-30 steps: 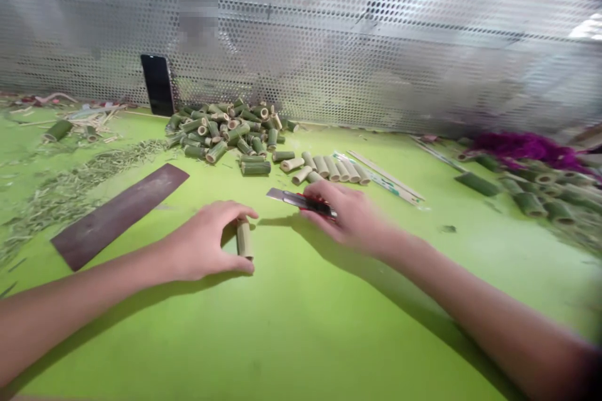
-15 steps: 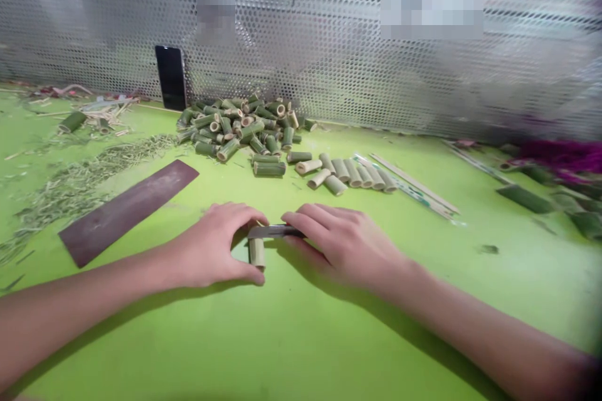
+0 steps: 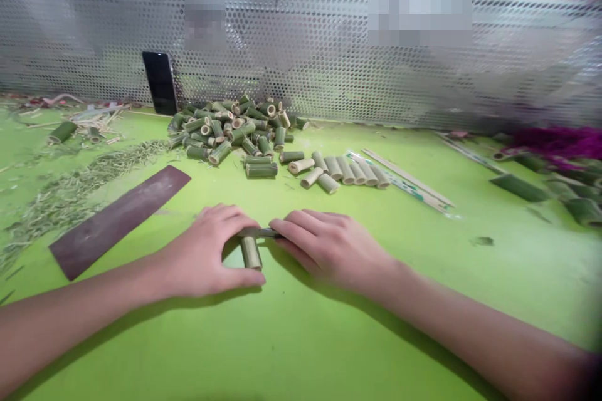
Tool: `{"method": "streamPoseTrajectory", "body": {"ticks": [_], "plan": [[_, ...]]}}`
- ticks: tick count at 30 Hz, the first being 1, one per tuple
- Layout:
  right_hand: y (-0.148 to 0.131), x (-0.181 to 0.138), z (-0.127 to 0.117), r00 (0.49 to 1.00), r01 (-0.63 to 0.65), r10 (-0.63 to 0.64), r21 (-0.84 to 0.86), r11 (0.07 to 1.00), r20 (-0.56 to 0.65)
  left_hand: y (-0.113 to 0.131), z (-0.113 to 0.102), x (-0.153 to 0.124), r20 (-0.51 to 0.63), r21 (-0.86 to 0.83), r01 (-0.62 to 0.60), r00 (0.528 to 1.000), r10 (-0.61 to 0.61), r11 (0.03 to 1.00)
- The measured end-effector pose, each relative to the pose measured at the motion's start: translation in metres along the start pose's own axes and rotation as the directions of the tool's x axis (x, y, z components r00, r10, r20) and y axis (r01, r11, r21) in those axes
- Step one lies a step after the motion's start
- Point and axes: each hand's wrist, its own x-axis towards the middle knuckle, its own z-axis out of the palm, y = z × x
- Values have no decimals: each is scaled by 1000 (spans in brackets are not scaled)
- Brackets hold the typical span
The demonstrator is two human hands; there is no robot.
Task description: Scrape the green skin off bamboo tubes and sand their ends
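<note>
A short bamboo piece [image 3: 251,253], pale green with its skin partly scraped, is gripped at its two ends between the thumb and fingers of my left hand [image 3: 202,257]. My right hand [image 3: 333,241] is closed around a knife [image 3: 268,233], whose narrow grey blade points left. The blade lies across the far end of the bamboo piece, just by my left fingertips, which partly cover it. The knife's handle is hidden inside my right hand.
Behind my hands are a heap of green bamboo pieces [image 3: 230,128] and a row of pale ones [image 3: 355,170]. Brown sandpaper [image 3: 120,219] and green shavings [image 3: 89,178] lie left. A phone [image 3: 160,84] leans on the perforated metal wall [image 3: 320,75]. Longer bamboo [image 3: 520,188] lies right.
The view has shifted slightly. The bamboo piece has tilted in my left hand, its near end now further right, and the blade sits more under my left fingers.
</note>
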Motion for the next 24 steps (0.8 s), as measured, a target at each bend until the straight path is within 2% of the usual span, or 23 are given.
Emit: {"method": "streamPoseTrajectory", "body": {"ticks": [4, 16, 24], "plan": [[4, -1, -2, 998, -9, 6, -39, 999, -57, 0, -3, -1, -36, -91, 33, 999, -37, 995], [3, 2, -4, 993, 7, -16, -74, 997, -121, -7, -3, 4, -17, -305, -22, 1000, 18, 952], [3, -1, -2, 997, 9, -11, -18, 1000, -76, -8, -4, 6, 3, -109, -81, 997, 82, 991]]}}
